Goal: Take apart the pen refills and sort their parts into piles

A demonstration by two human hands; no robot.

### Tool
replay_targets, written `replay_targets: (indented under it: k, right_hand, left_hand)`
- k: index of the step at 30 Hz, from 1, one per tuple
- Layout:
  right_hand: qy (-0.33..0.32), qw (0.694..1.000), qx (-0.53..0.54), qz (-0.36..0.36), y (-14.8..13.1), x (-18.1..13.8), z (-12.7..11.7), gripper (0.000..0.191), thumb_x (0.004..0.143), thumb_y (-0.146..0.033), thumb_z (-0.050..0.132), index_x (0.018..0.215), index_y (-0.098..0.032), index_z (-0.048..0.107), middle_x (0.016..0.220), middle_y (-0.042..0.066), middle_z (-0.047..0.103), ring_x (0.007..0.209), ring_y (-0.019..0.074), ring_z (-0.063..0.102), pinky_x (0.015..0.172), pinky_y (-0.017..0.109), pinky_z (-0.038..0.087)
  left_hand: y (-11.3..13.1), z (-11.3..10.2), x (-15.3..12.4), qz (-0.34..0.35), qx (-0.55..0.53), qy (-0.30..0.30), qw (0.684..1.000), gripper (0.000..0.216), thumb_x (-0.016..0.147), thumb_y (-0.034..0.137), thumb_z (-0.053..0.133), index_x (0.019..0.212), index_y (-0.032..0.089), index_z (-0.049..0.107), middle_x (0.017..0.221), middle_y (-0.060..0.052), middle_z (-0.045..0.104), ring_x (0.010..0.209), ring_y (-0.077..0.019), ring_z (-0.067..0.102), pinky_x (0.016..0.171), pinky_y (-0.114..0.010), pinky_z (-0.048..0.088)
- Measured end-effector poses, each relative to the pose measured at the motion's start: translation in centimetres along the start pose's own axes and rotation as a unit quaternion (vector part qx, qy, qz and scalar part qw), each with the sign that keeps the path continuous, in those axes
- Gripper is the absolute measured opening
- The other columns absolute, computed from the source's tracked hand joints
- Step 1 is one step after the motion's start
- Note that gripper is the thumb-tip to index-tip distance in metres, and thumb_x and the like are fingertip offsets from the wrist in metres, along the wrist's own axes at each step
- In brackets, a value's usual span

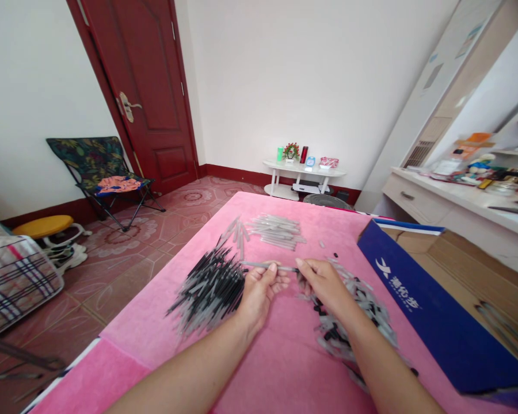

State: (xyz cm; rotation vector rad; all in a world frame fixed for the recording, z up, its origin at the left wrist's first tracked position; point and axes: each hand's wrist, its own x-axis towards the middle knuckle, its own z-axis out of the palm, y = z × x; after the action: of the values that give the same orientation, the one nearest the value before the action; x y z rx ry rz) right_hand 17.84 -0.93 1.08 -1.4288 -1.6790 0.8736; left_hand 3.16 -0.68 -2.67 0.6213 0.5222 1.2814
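Note:
A slim grey pen point(259, 264) lies level between my hands above the pink cloth. My left hand point(263, 287) pinches it near the middle, thumb on top and fingers curled below. At the pen's right end my right hand point(315, 275) is closed; whether a small cap is also in those fingers is hidden. Left of my left hand spreads a big heap of black and grey pens point(211, 290). Beyond my hands lies a stack of pale grey pens point(276, 230). Under my right forearm is a pile of translucent and black small pen parts point(375, 310).
A blue cardboard box point(414, 287) stands open along the table's right side, with a few thin rods inside. Pink cloth point(280, 368) covers the table. A folding chair point(99, 167), a yellow stool point(43, 225) and a low white table point(302, 167) stand beyond.

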Motion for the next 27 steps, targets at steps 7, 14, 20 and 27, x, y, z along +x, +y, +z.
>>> replay_targets:
  k: [7, 14, 20, 27]
  right_hand:
    - [-0.021, 0.999, 0.036, 0.006, -0.1, -0.1, 0.4, 0.038, 0.079, -0.046, 0.042, 0.056, -0.016, 0.049, 0.045, -0.002, 0.051, 0.037, 0.0088, 0.047, 0.039, 0.020, 0.035]
    - [-0.042, 0.991, 0.106, 0.067, 0.2, -0.2, 0.4, 0.038, 0.077, -0.049, 0.044, 0.060, -0.016, 0.049, 0.045, -0.003, 0.052, 0.034, 0.0077, 0.045, 0.034, 0.018, 0.030]
    - [-0.043, 0.987, 0.144, 0.060, 0.0, -0.2, 0.4, 0.038, 0.078, -0.047, 0.043, 0.057, -0.015, 0.047, 0.046, -0.002, 0.052, 0.034, 0.0070, 0.044, 0.037, 0.019, 0.032]
    - [0.006, 0.998, 0.052, 0.038, 1.0, 0.2, -1.4, 0.030, 0.074, -0.039, 0.047, 0.058, -0.015, 0.053, 0.046, -0.001, 0.052, 0.039, 0.0083, 0.046, 0.040, 0.019, 0.034]
  left_hand:
    - [0.1, 0.0, -0.1, -0.005, 0.001, 0.002, 1.000, 0.023, 0.069, 0.029, 0.064, 0.080, 0.010, 0.060, 0.067, -0.006, 0.064, 0.057, -0.0111, 0.059, 0.059, -0.023, 0.046]
    - [0.1, 0.0, -0.1, 0.005, 0.011, -0.008, 1.000, 0.022, 0.070, 0.028, 0.063, 0.081, 0.009, 0.059, 0.067, -0.006, 0.064, 0.057, -0.0113, 0.059, 0.058, -0.023, 0.046]
    - [0.2, 0.0, -0.1, -0.001, 0.016, 0.000, 1.000, 0.024, 0.068, 0.030, 0.064, 0.079, 0.010, 0.059, 0.066, -0.005, 0.063, 0.056, -0.0108, 0.058, 0.058, -0.023, 0.045]
    - [0.4, 0.2, -0.1, -0.005, 0.024, 0.011, 1.000, 0.027, 0.067, 0.038, 0.063, 0.073, 0.013, 0.055, 0.066, -0.002, 0.060, 0.055, -0.0097, 0.055, 0.053, -0.021, 0.041]
